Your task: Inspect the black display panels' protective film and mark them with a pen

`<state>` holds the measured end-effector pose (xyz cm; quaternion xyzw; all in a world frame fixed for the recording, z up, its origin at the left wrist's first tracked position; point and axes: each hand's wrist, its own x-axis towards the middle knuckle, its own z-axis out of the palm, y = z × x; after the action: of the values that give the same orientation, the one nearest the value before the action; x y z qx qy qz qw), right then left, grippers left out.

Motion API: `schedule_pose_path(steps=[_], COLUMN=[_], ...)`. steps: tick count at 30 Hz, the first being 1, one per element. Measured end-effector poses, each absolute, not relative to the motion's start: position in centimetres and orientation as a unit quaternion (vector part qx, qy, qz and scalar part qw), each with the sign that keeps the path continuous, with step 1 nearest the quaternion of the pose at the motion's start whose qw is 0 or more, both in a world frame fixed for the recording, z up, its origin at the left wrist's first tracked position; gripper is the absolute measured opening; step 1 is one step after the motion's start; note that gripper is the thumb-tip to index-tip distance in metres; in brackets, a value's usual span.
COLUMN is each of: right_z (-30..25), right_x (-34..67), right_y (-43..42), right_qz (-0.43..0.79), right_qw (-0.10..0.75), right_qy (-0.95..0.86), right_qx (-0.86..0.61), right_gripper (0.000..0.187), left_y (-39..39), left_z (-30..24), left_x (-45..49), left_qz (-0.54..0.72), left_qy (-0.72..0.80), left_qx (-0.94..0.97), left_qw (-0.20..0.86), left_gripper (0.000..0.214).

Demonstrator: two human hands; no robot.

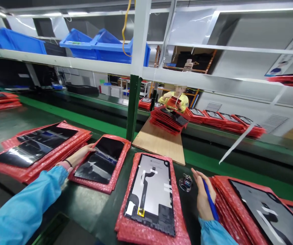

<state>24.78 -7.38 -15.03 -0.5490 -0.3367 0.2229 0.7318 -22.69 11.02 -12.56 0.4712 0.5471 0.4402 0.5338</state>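
A grey tablet panel [150,192] lies back side up on red bubble wrap [136,231] right in front of me. My left hand [81,154] rests at the left edge of a black glossy panel [100,160] on its own red wrap, fingers closed on the wrap's edge. My right hand [204,197] sits to the right of the grey panel, fingers curled round a blue pen [211,202]. A small shiny metal object [185,182] stands just left of that hand.
Stacks of black panels on red wrap lie at far left [36,144] and at lower right [266,211]. A wooden board [161,143] bridges to the green conveyor [212,163]. Across it a person in yellow [175,100] handles a red-wrapped panel. Blue bins [102,46] sit overhead.
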Motion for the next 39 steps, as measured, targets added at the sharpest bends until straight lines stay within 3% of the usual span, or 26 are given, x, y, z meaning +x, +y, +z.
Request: schedule_pose_path(steps=[5,10,17,24,32,39], right_z=[-12.8,-12.1,-12.8,-13.0,-13.1,-12.7], right_x=[20.7,17.4,16.3,16.0,16.3,16.3], right_y=[-9.2,-10.6,-10.9,-11.0,-11.0,-10.8], right_qz=[0.373,0.412,0.340,0.305,0.328,0.419], right_qw=[0.667,0.580,0.520,0.500,0.532,0.583], right_qy=[-0.414,-0.487,-0.534,-0.557,-0.517,-0.455], right_qx=[-0.495,-0.507,-0.574,-0.588,-0.585,-0.528], right_gripper=[0.059,0.036,0.041,0.040,0.044,0.047], left_y=[11.6,8.4,1.1,-0.2,0.5,0.4], left_z=[-12.2,-11.6,-10.9,-10.9,-9.9,-9.1], left_x=[-22.0,-17.6,-9.5,-7.3,-7.6,-4.3], left_qz=[0.469,0.460,0.350,0.289,0.253,0.245], left_qy=[0.575,0.537,0.419,0.427,0.442,0.403], left_qx=[0.534,0.617,0.686,0.601,0.457,0.450], left_qw=[0.406,0.345,0.480,0.610,0.730,0.758], left_gripper=[0.044,0.038,0.032,0.037,0.043,0.027])
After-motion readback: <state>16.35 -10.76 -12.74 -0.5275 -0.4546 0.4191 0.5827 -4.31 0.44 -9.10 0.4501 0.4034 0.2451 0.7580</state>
